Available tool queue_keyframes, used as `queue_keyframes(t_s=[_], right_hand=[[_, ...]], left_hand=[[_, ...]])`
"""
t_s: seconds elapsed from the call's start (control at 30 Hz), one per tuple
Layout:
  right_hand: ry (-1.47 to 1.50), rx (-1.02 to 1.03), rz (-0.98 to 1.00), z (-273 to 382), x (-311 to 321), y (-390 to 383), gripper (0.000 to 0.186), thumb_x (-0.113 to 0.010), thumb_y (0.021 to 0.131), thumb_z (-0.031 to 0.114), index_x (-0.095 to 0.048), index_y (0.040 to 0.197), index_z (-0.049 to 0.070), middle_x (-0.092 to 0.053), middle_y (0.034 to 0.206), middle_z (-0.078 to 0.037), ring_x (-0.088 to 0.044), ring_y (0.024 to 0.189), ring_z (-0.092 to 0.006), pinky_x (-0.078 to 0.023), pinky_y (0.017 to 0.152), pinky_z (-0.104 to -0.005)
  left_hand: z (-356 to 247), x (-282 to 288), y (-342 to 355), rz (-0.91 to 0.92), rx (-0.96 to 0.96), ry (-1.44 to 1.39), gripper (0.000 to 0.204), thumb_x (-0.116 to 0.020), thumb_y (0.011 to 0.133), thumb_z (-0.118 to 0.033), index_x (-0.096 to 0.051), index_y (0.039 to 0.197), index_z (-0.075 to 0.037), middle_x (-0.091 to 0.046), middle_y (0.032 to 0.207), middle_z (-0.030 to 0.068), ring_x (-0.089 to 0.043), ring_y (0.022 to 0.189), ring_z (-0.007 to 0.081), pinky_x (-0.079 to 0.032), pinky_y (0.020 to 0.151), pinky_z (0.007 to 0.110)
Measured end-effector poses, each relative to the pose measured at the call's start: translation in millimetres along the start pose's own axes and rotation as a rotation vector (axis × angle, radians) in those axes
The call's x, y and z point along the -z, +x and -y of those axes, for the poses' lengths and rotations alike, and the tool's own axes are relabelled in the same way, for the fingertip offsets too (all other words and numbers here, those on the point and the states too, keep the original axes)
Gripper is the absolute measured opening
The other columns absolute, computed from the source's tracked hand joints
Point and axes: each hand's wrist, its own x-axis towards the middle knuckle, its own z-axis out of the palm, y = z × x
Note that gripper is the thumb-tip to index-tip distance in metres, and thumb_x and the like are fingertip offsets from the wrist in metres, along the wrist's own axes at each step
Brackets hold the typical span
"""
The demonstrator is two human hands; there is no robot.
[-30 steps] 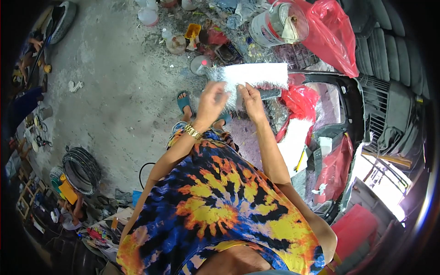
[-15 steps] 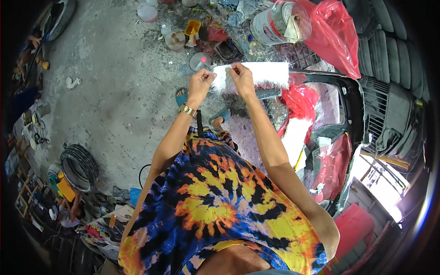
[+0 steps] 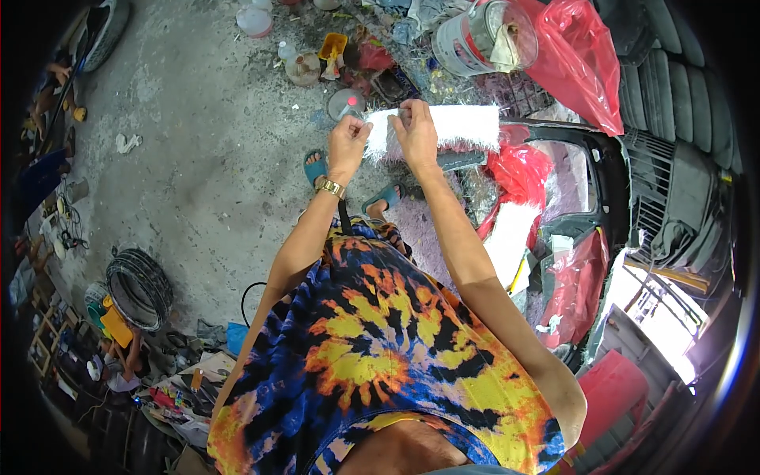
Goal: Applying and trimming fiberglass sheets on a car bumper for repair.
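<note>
A white strip of fiberglass mat (image 3: 467, 125) with frayed, hairy edges stretches out to the right in front of me. My left hand (image 3: 347, 148), with a gold watch on the wrist, pinches the strip's left end between thumb and fingers. Close beside it, my right hand (image 3: 416, 141) has its fingers curled over the strip's upper edge and its thumb near the front face. Part of the strip lies hidden behind the right hand. Beyond the left hand, a round container with a red spot (image 3: 347, 104) stands on the floor.
To the right lies a black frame-like part (image 3: 608, 178) with red plastic sheeting (image 3: 518, 170) and another white mat piece (image 3: 511, 237). A large bucket (image 3: 467, 47) stands ahead. Tyres (image 3: 138, 289) lie at left. Other people (image 3: 123, 364) sit at the far left.
My right hand's fingers have spread a little and shifted slightly along the strip. My left hand stays pinched at the left end, moved only slightly.
</note>
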Motion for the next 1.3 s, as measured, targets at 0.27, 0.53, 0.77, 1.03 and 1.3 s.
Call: queue_keyframes(t_s=[0.27,0.53,0.77,1.03,1.3], right_hand=[[-0.139,0.251,0.153,0.2,-2.5,-11.7,0.026,-0.069,0.077,0.011,-0.06,0.101,0.007,-0.057,0.097,-0.011,-0.056,0.092,-0.0322,-0.047,0.08,-0.0427],[-0.082,0.276,0.111,-4.5,-2.4,-8.3,0.024,-0.068,0.078,0.012,-0.059,0.1,0.007,-0.057,0.095,-0.012,-0.057,0.089,-0.0321,-0.047,0.077,-0.0426],[0.338,-0.054,-0.013,-18.4,63.6,-13.6,0.019,-0.058,0.089,0.012,-0.061,0.104,0.0,-0.067,0.088,-0.015,-0.065,0.08,-0.0254,-0.05,0.072,-0.0345],[0.285,-0.206,-0.074,-71.3,126.9,-152.7,0.02,-0.059,0.089,0.016,-0.062,0.102,0.002,-0.066,0.088,-0.016,-0.066,0.082,-0.0275,-0.051,0.074,-0.0368],[0.309,-0.531,-0.043,-106.2,117.7,-273.4,0.017,-0.056,0.089,0.017,-0.06,0.096,0.003,-0.067,0.087,-0.018,-0.065,0.083,-0.0355,-0.051,0.072,-0.0424]], left_hand=[[-9.8,3.0,-2.1,0.039,0.047,-0.055,0.018,-0.069,0.085,-0.011,-0.057,0.089,0.001,-0.063,0.075,0.0087,-0.058,0.065,0.0128,-0.048,0.06,0.03],[-36.2,18.2,-13.8,0.211,-0.713,0.687,0.018,-0.06,0.085,-0.009,-0.06,0.102,-0.005,-0.056,0.105,0.0074,-0.052,0.097,0.0278,-0.041,0.085,0.042],[-50.6,7.5,-1.8,0.313,-0.765,1.019,0.019,-0.057,0.085,-0.013,-0.064,0.101,-0.006,-0.056,0.106,0.0062,-0.052,0.099,0.0251,-0.039,0.083,0.041],[-35.9,-24.9,-10.3,0.488,-0.678,1.317,0.081,-0.056,0.09,-0.044,-0.023,0.146,0.004,-0.024,0.153,0.0223,-0.023,0.141,0.0357,-0.017,0.115,0.048],[-6.5,-7.0,16.2,0.54,-0.91,1.453,0.078,-0.041,0.097,-0.047,-0.01,0.15,0.001,-0.005,0.158,0.0177,-0.011,0.145,0.0333,-0.011,0.117,0.05]])
